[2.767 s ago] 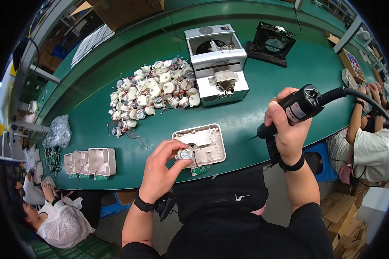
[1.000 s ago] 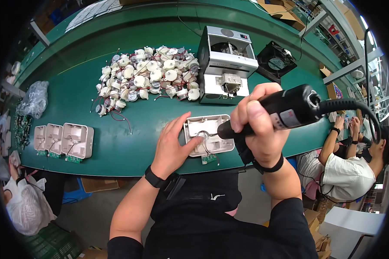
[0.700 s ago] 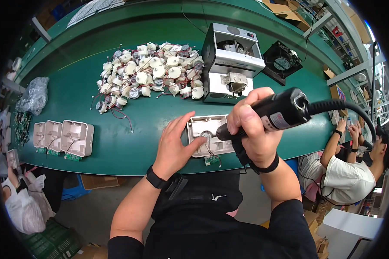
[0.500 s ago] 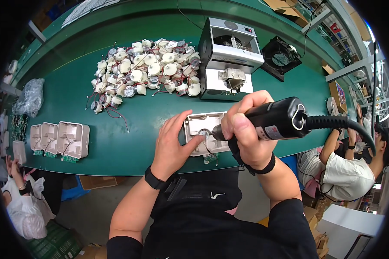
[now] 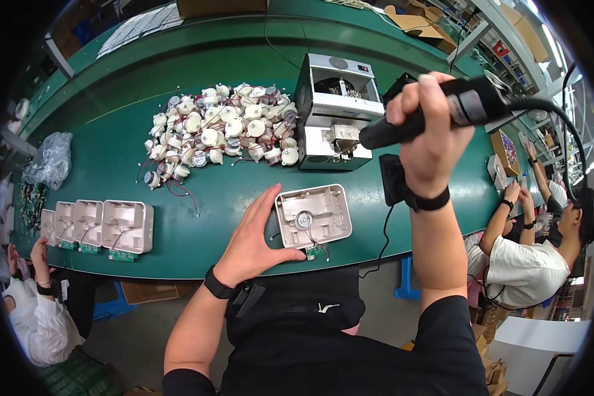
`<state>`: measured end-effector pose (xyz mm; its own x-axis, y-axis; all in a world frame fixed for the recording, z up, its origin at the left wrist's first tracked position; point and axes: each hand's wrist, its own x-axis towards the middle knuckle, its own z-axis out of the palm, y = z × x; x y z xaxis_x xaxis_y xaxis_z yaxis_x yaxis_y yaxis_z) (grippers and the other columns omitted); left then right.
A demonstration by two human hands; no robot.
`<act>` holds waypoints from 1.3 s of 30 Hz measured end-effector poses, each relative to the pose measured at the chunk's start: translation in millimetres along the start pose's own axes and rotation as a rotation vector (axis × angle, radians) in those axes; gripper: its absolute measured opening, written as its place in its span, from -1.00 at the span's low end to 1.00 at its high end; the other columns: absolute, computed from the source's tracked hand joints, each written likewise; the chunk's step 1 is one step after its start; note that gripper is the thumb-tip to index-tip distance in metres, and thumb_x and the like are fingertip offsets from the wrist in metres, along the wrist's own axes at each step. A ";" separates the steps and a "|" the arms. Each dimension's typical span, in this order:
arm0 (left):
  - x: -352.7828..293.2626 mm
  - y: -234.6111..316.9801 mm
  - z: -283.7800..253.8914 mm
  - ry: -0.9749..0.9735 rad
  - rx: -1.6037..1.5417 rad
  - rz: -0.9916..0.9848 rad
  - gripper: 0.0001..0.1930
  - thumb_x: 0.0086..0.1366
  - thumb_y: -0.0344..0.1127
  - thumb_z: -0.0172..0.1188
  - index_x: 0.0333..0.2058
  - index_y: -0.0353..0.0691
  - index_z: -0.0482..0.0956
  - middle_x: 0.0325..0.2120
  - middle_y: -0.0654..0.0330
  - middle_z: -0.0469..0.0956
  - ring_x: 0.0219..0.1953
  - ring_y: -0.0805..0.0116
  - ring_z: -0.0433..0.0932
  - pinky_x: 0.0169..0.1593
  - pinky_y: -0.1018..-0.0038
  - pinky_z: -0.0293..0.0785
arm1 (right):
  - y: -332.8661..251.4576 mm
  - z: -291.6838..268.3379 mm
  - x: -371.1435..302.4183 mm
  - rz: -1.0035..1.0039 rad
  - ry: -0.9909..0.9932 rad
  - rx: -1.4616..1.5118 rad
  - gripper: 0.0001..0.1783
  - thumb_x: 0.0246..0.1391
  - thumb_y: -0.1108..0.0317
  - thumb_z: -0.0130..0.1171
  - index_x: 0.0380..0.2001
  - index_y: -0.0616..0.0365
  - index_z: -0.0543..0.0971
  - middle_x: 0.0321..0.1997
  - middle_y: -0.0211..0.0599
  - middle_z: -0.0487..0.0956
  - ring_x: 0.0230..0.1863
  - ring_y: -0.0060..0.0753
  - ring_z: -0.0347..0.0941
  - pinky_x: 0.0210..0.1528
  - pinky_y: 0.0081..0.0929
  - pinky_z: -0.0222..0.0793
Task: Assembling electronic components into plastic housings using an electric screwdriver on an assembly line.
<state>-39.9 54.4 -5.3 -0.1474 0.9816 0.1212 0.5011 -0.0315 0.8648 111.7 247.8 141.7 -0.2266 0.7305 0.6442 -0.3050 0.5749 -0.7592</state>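
Observation:
My right hand (image 5: 432,148) is wrapped round a black electric screwdriver (image 5: 472,105), raised over the table. The screwdriver's front end points at the metal block on the front of a screw feeder (image 5: 340,119); whether they touch I cannot tell. Fingers spread, my left hand (image 5: 247,244) rests along the left side of an open white plastic housing (image 5: 340,214). Its thumb reaches the near edge, by a green circuit board (image 5: 318,251) sticking out there. Inside the housing sits a round motor-like part (image 5: 303,220) with a thin wire over it.
Several similar housings (image 5: 129,224) stand in a row at the left. Behind my left hand spreads a heap of round white motors (image 5: 228,125) with red and black wires. A plastic bag (image 5: 49,158) lies far left. People sit at the right (image 5: 528,264) and left (image 5: 33,317).
My right hand has lifted the screwdriver out of the housing, up and right to the screw feeder. My left thumb has moved from the round part to the near edge.

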 end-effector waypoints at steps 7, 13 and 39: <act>0.0 -4.7 1.4 -0.019 0.025 0.016 0.13 -0.16 -0.12 0.58 0.35 -0.22 0.09 0.27 -0.05 0.25 0.31 -0.03 0.23 0.34 0.19 0.17 | -0.5 3.6 -9.9 0.209 -0.052 0.120 -0.80 0.21 0.36 0.10 -0.19 0.21 0.37 -0.55 -0.33 0.40 -0.60 -0.45 0.33 -0.50 -0.45 0.29; 2.5 -0.8 2.5 -0.017 0.053 0.030 0.11 -0.17 -0.14 0.58 0.34 -0.20 0.11 0.24 -0.04 0.28 0.29 -0.02 0.24 0.33 0.19 0.17 | -39.1 21.5 -67.3 0.292 -0.286 0.341 -0.77 0.20 0.36 0.09 -0.18 0.16 0.29 -0.53 -0.29 0.42 -0.58 -0.47 0.34 -0.49 -0.46 0.32; 2.0 -8.1 7.0 0.036 0.099 0.107 0.12 -0.17 -0.13 0.57 0.35 -0.16 0.10 0.24 -0.01 0.29 0.28 0.00 0.26 0.31 0.18 0.17 | 8.9 46.6 -98.7 0.261 -0.361 0.074 -0.78 0.15 0.50 0.09 -0.19 0.19 0.29 -0.52 -0.23 0.45 -0.59 -0.49 0.36 -0.47 -0.48 0.37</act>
<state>-38.4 57.9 -15.5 -0.1188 0.9662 0.2289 0.5969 -0.1147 0.7941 88.2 163.6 75.6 -0.6089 0.6648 0.4328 -0.2570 0.3508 -0.9005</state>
